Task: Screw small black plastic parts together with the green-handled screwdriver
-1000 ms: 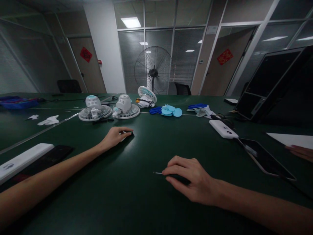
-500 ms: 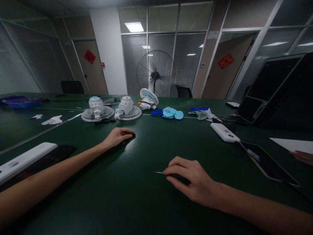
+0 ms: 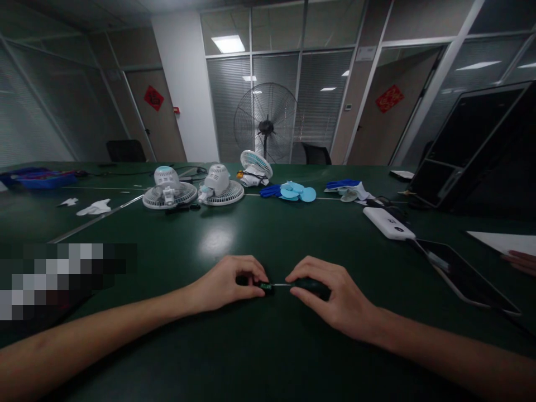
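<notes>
Between the thumb and fingers of my left hand (image 3: 232, 282) is a small dark block with a green face (image 3: 265, 286), pinched low over the table. My right hand (image 3: 330, 293) is closed around the dark handle of a screwdriver (image 3: 312, 287). The thin metal shaft points left, and its tip meets or nearly meets the block; contact is too small to tell. Both hands are close together over the dark green table (image 3: 251, 346).
Beyond my hands stand white desk fans (image 3: 218, 184), blue round pieces (image 3: 297, 191) and gloves (image 3: 345, 188). At right lie a white power bank (image 3: 388, 223), a cabled tablet (image 3: 464, 273) and another person's hand (image 3: 521, 261) by a white sheet (image 3: 502, 242). A blue tray (image 3: 46, 178) sits far left.
My left hand has come nearer and to the right with the small block, up to the screwdriver tip. My right hand has stayed almost in place, still holding the screwdriver.
</notes>
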Available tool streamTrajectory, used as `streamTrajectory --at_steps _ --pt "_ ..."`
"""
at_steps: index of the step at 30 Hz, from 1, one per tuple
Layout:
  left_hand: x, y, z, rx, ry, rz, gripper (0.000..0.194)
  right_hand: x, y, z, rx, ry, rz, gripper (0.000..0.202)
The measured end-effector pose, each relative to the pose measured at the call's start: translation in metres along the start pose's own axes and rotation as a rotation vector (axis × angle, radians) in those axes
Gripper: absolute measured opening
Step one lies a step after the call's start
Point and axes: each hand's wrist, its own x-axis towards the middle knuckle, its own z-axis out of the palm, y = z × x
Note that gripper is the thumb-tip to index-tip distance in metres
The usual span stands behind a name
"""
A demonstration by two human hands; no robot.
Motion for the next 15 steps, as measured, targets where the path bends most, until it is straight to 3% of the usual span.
streamTrajectory --at_steps 15 --pt "-0.0001 -0.0004 -0.0004 -0.019 -0.009 0.0 0.023 0.0003 -0.003 0.0029 -0.065 -0.021 -0.037 0.016"
